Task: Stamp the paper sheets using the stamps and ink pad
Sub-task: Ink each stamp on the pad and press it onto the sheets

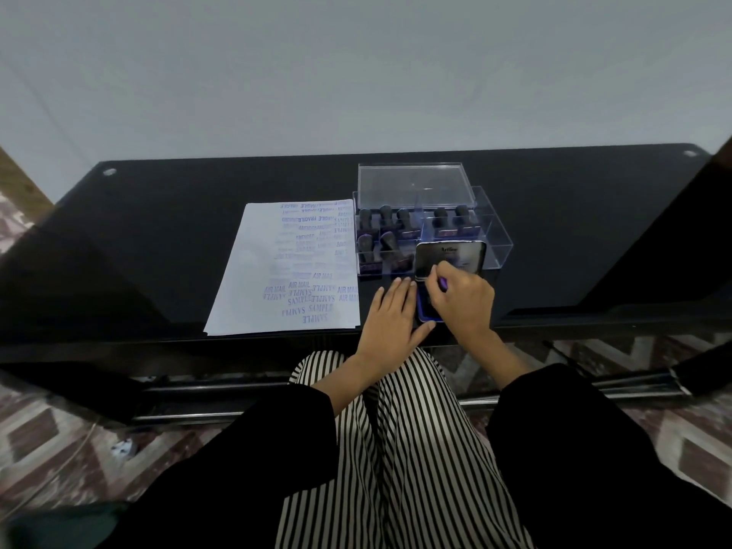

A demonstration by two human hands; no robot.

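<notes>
**Right hand on a stamp over the open ink pad**

From my remote seat I look down on a black glass table (158, 251) through the head camera. The ink pad (427, 313) lies near the front edge of the table, its blue base open and its dark lid (461, 255) tilted up at the far side. My right hand (461, 301) sits over the pad with its fingers curled round a stamp (443, 284); only a purple part of it shows between them, and I cannot tell whether its face touches the ink. My left hand (390, 315) lies flat on the table just left of the pad, fingers straight and close together, the thumb against the pad's near corner.

The paper sheets (253, 287) lie in a stack left of the hands, the top sheet crowded with blue prints such as SAMPLE, AIR MAIL and FRAGILE. Behind the pad stands a clear box (493, 239) divided into compartments, with the boxed stamps (386, 219) upright in the left ones. The box's clear cover (414, 184) stands raised at the back. Black sleeves (574, 429) and striped trousers (396, 449) fill the foreground.
</notes>
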